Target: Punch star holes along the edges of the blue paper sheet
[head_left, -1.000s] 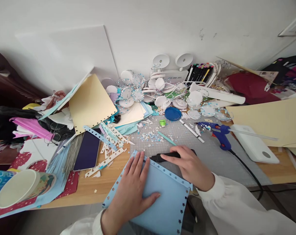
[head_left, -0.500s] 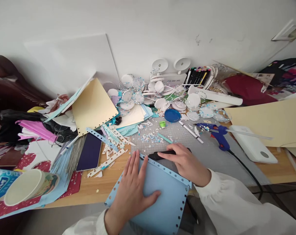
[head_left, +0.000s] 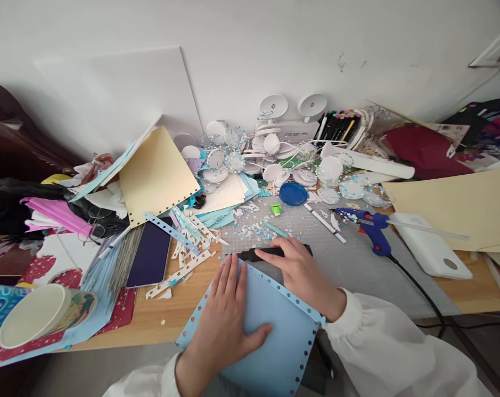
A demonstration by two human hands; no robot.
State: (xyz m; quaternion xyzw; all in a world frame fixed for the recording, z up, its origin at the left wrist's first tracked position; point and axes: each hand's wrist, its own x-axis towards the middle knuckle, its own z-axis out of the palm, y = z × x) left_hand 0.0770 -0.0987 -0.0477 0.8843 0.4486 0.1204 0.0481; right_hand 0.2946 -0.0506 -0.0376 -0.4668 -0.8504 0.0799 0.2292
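My left hand [head_left: 223, 320] lies flat with fingers stretched out, pressing on a light blue sheet of paper [head_left: 270, 325]. Small star-shaped holes run along the sheet's edges. My right hand [head_left: 297, 270] is closed around a black utility knife [head_left: 275, 252], with the index finger stretched along its top. The knife's front end is at the sheet's upper left corner, close to my left fingertips; its blade cannot be made out. A grey cutting mat [head_left: 349, 275] lies under the knife and the sheet's upper part.
A blue glue gun [head_left: 376, 231] with its cord lies right, beside a white box-like device [head_left: 432, 242]. Punched paper strips [head_left: 184, 273] and a dark phone [head_left: 150, 253] are left. A paper cup [head_left: 35, 317] stands near the front left. White discs [head_left: 270, 144] crowd the wall.
My right hand has moved the knife a little left and up, toward the sheet's upper left corner. My left hand stays flat on the paper. The camera view has shifted slightly.
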